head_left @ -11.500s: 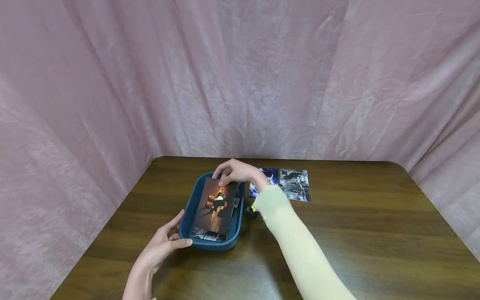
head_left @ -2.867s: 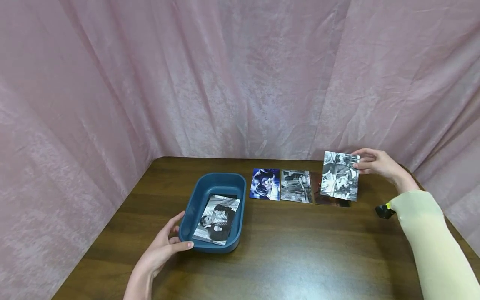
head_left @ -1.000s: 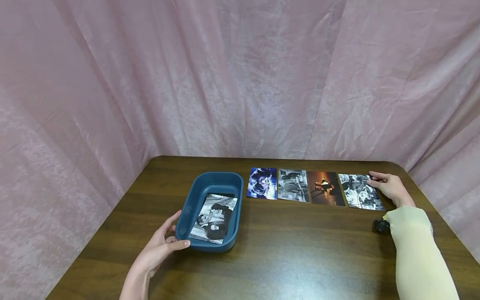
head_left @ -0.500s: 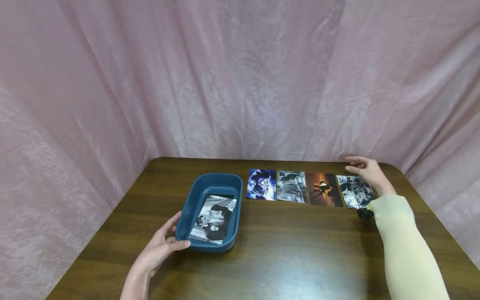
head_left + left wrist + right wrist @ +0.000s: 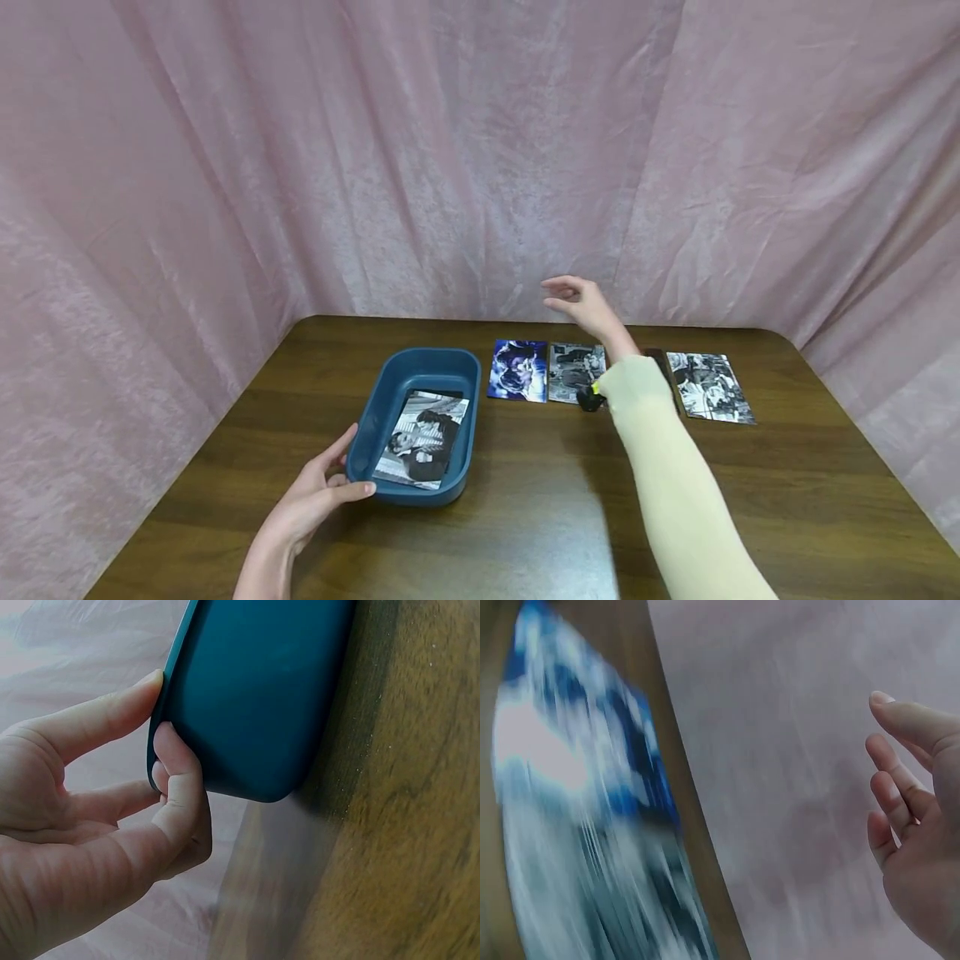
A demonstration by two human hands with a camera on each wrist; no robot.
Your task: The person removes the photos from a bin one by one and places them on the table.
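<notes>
A person's left hand [image 5: 318,497] grips the near left corner of a deep teal tray [image 5: 397,392] on a dark wooden table [image 5: 525,517], thumb along the tray's near wall and fingers curled against its outer side. The tray is an oblong plastic tub with rounded corners and a smooth matte rim, standing left of the table's centre. Inside it lies a black-and-white photo [image 5: 422,439] of two figures, flat on the floor of the tray and slightly tilted.

The right hand [image 5: 581,305], in a pale yellow sleeve [image 5: 675,492], hangs empty in the air above the far edge of the table, fingers loosely spread and relaxed; the wrist view confirms it holds nothing. Beneath it a row of prints lies along the far side: a blue-toned photo [image 5: 517,371] just right of the tray, a grey street-scene photo [image 5: 572,375] touching it, a dark print [image 5: 655,357] mostly hidden behind the sleeve, and a black-and-white crowd photo [image 5: 708,387] at the right end. A pink draped cloth [image 5: 450,150] backs the scene.
</notes>
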